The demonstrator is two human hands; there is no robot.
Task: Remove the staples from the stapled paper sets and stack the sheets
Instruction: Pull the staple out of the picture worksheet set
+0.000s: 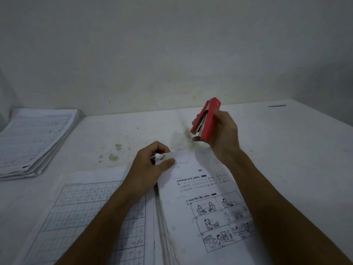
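stack (34, 138): far left on table (286, 150) | grid sheets (91, 217): near left | worksheet set (210, 207): right, beside them

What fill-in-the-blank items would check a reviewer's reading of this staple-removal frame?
1. The right hand holds a stapler whose colour is ____.
2. The left hand pinches the top ____ corner of the illustrated worksheet.
3. The paper stack at the far left of the table lies beside the ____ hand's side.
4. The grid sheet lies ____ of the illustrated worksheet.

Missing words: red; left; left; left
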